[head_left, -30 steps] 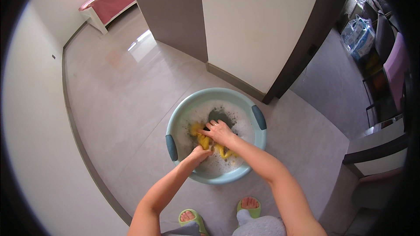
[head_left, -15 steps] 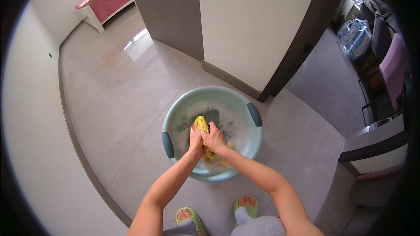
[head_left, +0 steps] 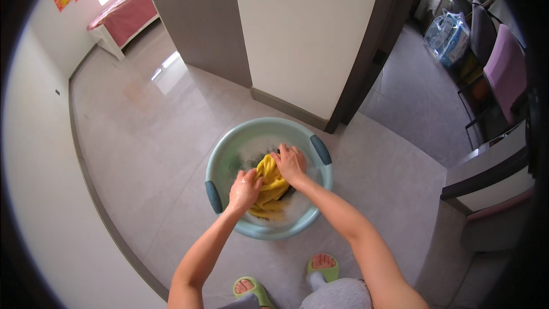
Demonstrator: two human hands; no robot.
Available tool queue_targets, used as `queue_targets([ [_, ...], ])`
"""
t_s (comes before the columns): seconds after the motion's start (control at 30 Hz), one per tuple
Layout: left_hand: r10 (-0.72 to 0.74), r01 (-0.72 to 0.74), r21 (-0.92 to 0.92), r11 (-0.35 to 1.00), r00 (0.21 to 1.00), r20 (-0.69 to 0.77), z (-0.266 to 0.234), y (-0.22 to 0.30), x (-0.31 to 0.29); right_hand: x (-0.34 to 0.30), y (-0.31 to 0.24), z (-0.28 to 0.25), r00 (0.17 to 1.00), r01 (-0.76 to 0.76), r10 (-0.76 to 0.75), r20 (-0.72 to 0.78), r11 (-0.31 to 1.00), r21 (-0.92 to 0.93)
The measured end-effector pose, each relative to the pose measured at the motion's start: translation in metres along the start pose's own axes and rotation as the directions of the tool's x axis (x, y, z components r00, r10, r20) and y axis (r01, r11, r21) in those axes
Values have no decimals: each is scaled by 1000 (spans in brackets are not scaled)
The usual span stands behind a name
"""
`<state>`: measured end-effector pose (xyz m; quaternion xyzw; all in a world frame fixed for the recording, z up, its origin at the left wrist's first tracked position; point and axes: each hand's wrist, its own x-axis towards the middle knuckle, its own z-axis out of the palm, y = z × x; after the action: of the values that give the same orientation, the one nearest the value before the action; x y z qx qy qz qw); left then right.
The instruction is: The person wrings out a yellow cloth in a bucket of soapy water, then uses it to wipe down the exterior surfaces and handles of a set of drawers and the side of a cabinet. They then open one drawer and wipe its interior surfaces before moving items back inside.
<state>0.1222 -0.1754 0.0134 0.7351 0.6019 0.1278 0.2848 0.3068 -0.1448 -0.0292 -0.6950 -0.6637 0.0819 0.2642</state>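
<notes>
A round pale-green plastic basin [head_left: 212, 154] with dark blue-green grips stands on the floor before me, holding sudsy water. In it lies a wet yellow cloth [head_left: 271, 180] with some dark parts, spread partly over the suds; whether it is a garment I cannot tell. My left hand [head_left: 245, 190], wet with foam, grips the cloth's left side with curled fingers. At the cloth's upper right, my right hand [head_left: 290, 163] holds its edge, next to a small dark part. The cloth's lower end dips into the foamy water.
Green slippers [head_left: 323, 267] are on my feet just below the basin. A wall corner [head_left: 303, 40] with dark trim rises beyond it. At right are a purple chair [head_left: 505, 74] and a clear plastic bag [head_left: 448, 37]; a pink-covered bed [head_left: 128, 14] stands far left.
My hands, pressed together around the bunched cloth before, have moved apart. The yellow cloth is now opened out between them. The whole view has shifted slightly.
</notes>
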Motion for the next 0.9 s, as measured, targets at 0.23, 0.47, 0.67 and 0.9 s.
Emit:
queue_targets([
  [0.23,-57,-69,464,883,966,253,55,-7,-14,-15,17,30,944,198,-142,299,967,-164],
  [0.47,-50,-171,413,895,880,472,82,-26,10,-10,24,41,812,83,118,572,946,-312],
  [0.67,353,-349,-210,913,935,-22,31,-15,12,-7,-46,-46,940,-53,-42,338,962,266],
  [0.9,326,-316,-811,492,931,-164,-58,76,-5,29,-102,-141,934,-321,40,355,528,786],
])
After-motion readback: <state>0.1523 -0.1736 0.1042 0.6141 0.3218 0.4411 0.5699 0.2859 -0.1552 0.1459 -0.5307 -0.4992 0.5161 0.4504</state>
